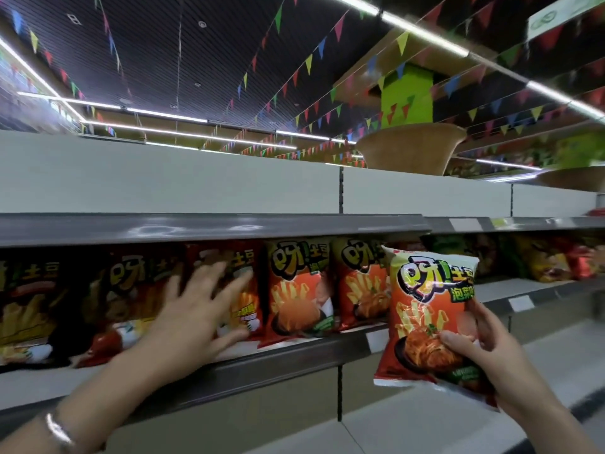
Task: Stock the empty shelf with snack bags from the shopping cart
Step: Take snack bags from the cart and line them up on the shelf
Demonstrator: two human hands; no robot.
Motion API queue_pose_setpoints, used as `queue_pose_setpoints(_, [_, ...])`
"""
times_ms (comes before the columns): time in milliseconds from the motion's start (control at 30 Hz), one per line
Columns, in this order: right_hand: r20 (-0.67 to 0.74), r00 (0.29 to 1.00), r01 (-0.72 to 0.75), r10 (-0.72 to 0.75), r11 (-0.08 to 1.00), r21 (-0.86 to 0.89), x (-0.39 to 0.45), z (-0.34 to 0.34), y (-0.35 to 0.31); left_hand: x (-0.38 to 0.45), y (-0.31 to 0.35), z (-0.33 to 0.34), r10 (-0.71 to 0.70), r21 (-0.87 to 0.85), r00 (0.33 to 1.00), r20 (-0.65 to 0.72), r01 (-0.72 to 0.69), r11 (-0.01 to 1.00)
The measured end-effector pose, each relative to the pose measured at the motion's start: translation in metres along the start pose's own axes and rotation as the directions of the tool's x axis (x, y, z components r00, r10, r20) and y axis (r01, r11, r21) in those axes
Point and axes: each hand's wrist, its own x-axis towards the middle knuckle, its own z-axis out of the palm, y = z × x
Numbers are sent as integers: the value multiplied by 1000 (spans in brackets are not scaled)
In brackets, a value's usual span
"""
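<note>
My right hand [481, 348] grips an orange-red snack bag [425, 316] by its lower right corner and holds it upright in front of the middle shelf [294, 355]. My left hand [199, 309] is spread flat, fingers apart, against a dark red snack bag [229, 257] standing on that shelf. Beside it to the right stand two orange bags [298, 290] of the same kind as the held one. Further left, more dark red bags [124, 290] fill the row. The shopping cart is out of view.
The top shelf [196, 227] above the row has a grey front lip and a white back panel. To the right, other snack bags [543, 260] sit on the neighbouring section. A lower shelf [425, 417] lies below my hands. Bunting and light strips hang overhead.
</note>
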Motion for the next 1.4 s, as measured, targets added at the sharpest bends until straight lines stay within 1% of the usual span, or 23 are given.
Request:
queue_pose_setpoints(33, [5, 1000, -6, 6, 1000, 0, 4, -8, -1, 6, 14, 1, 106, -13, 994, -39, -107, 994])
queue_pose_setpoints(100, [-16, 1000, -10, 10, 1000, -13, 14, -25, -3, 23, 40, 8, 241, -26, 970, -32, -242, 970])
queue_pose_setpoints(233, [-18, 1000, -25, 25, 1000, 3, 35, -56, -6, 63, 98, 19, 380, 2, 925, -23, -380, 925])
queue_pose_setpoints(333, [-28, 999, -15, 15, 1000, 14, 52, -75, -3, 95, 143, 26, 483, 32, 870, 97, -488, 872])
queue_pose_setpoints(400, [-30, 1000, 0, 0, 1000, 10, 61, -82, 1, 114, 167, 36, 547, 84, 825, 143, -561, 824])
queue_pose_setpoints(433, [-22, 1000, -2, 2, 1000, 15, 65, -85, 3, 123, 175, 42, 558, 115, 813, 162, -578, 808])
queue_pose_setpoints(500, [-5, 1000, -3, 3, 999, 41, 72, -88, 5, 137, 181, 55, 524, 142, 827, 204, -554, 820])
queue_pose_setpoints(567, [31, 999, -13, 12, 998, 54, 80, -92, 10, 146, 181, 64, 468, 115, 844, 262, -509, 853])
queue_pose_setpoints(633, [88, 996, -40, 34, 997, 60, 87, -93, 14, 152, 180, 69, 432, 80, 847, 310, -476, 876])
queue_pose_setpoints(733, [188, 977, -111, 99, 992, 56, 102, -82, 16, 161, 183, 72, 393, 26, 860, 325, -424, 905])
queue_pose_setpoints(833, [297, 946, -140, 127, 990, 23, 115, -64, 18, 166, 194, 69, 360, 0, 871, 335, -383, 924])
queue_pose_setpoints(933, [351, 928, -145, 123, 989, 37, 120, -51, 17, 162, 201, 65, 363, 48, 881, 303, -395, 918])
queue_pose_setpoints(1033, [380, 918, -163, 115, 982, 97, 117, -43, 16, 151, 199, 54, 408, 107, 870, 276, -450, 887])
queue_pose_setpoints(1100, [376, 918, -195, 124, 969, 155, 115, -44, 14, 140, 192, 50, 440, 140, 878, 189, -468, 873])
queue_pose_setpoints(1167, [376, 918, -203, 125, 963, 178, 114, -47, 14, 128, 178, 49, 468, 187, 881, 69, -472, 862])
queue_pose_setpoints(1267, [396, 913, -183, 98, 966, 183, 110, -42, 10, 113, 145, 51, 481, 308, 876, -23, -452, 837])
queue_pose_setpoints(1367, [447, 889, -197, 98, 964, 178, 119, -29, 20, 106, 124, 42, 389, 313, 921, 27, -378, 871])
queue_pose_setpoints(1400, [439, 893, -189, 102, 969, 158, 122, -23, 22, 107, 120, 40, 331, 285, 941, 76, -339, 897])
